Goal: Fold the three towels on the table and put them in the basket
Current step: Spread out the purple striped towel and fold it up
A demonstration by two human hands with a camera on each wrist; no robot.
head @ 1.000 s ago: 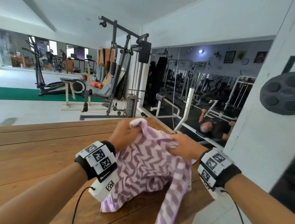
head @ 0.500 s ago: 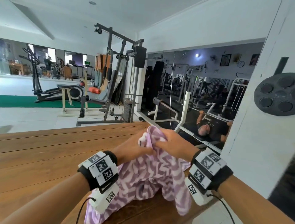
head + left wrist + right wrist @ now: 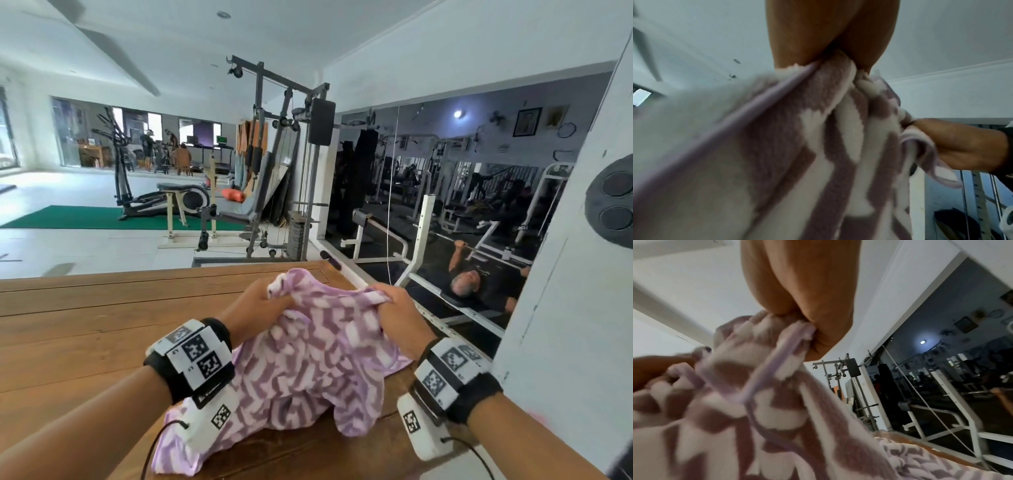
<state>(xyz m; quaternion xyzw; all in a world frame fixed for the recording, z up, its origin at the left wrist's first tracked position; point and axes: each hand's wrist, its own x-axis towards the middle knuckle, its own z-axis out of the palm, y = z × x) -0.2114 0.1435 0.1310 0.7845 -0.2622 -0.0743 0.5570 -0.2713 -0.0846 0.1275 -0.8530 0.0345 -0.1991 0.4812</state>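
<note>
At 5 o'clock on the table (image 3: 85,342), your left hand (image 3: 253,308) and right hand (image 3: 397,315) each pinch the purple-and-white towel (image 3: 308,370) along its top edge. Over the last second your hands have drawn apart; the edge between them is less bunched, the rest drapes on the wood. Judgement: you're spreading it before the first fold. No basket in view.

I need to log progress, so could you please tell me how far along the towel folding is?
Nothing looks finished: no folded towel or basket is in view. In hand: the left hand and right hand each pinch the purple towel, bunched over the table. Folding and basketing remain.
</note>
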